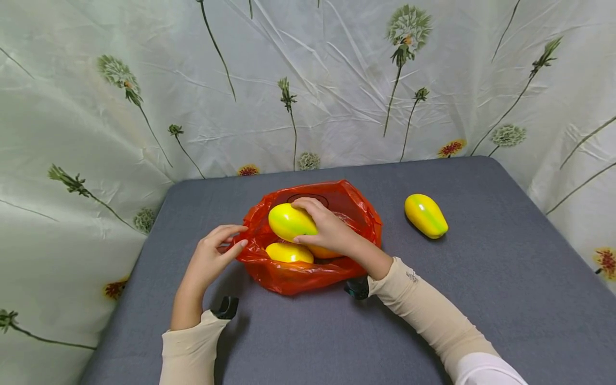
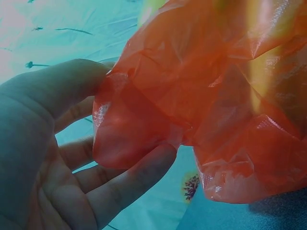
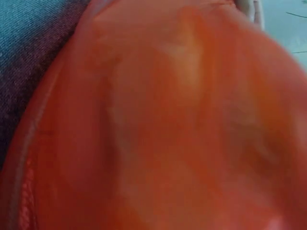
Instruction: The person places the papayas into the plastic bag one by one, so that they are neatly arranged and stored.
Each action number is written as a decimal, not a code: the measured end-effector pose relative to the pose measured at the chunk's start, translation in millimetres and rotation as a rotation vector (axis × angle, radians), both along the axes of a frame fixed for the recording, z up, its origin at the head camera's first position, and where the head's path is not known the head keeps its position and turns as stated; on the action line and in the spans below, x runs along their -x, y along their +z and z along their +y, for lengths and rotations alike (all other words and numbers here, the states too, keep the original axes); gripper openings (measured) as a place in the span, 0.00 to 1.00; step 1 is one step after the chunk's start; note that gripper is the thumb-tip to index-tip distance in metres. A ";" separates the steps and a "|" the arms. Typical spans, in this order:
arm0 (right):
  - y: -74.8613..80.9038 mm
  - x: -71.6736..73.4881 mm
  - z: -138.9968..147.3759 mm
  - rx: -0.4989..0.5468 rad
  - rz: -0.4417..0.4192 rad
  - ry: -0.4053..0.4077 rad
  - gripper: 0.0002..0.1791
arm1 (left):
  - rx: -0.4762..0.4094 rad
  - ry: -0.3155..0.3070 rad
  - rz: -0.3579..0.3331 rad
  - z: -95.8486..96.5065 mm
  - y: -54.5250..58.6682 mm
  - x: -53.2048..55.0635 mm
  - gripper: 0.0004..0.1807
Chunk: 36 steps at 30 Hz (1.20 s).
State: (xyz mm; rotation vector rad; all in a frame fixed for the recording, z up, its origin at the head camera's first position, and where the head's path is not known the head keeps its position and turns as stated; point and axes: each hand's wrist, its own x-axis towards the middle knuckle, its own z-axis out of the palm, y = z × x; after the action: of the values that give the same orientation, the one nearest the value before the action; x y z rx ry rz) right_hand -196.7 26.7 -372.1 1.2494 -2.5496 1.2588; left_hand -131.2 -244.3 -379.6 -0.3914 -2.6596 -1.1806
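A red plastic bag (image 1: 289,280) stands with its mouth open on the grey surface. My right hand (image 1: 329,227) grips a yellow-green papaya (image 1: 287,222) over the bag's mouth, thumb on the near side and fingers over the top. Beneath it, another yellow papaya (image 1: 289,253) lies inside, with an orange-yellow fruit (image 1: 324,252) partly hidden by the hand. At the bag's left rim, my left hand (image 1: 212,254) pinches the plastic; the left wrist view shows the bag's edge (image 2: 129,124) between thumb and fingers. Red plastic (image 3: 158,120) fills most of the right wrist view, hiding that hand's grip.
A further yellow papaya with a green streak (image 1: 425,216) lies to the right of the bag. The grey cloth-covered table (image 1: 308,342) ends at the back against a pale curtain (image 1: 337,80) printed with flowers, which also hangs along both sides.
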 end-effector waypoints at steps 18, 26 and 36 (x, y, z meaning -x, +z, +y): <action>-12.7 2.7 -7.6 -0.100 -0.179 0.024 0.34 | -0.008 -0.012 0.017 1.4 -0.1 -0.6 0.17; -13.6 3.3 -6.6 -0.094 -0.220 0.007 0.32 | 0.003 -0.015 0.023 1.9 0.1 0.1 0.16; -15.8 1.9 -7.4 -0.118 -0.191 -0.020 0.24 | -0.001 -0.021 0.024 1.6 -0.1 0.3 0.16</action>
State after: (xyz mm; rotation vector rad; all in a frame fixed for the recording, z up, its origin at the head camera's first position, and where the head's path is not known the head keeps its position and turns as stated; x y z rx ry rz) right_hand -198.6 19.3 -387.9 1.1725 -2.7990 1.3002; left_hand -131.5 -242.8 -379.7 -0.4318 -2.6408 -1.1757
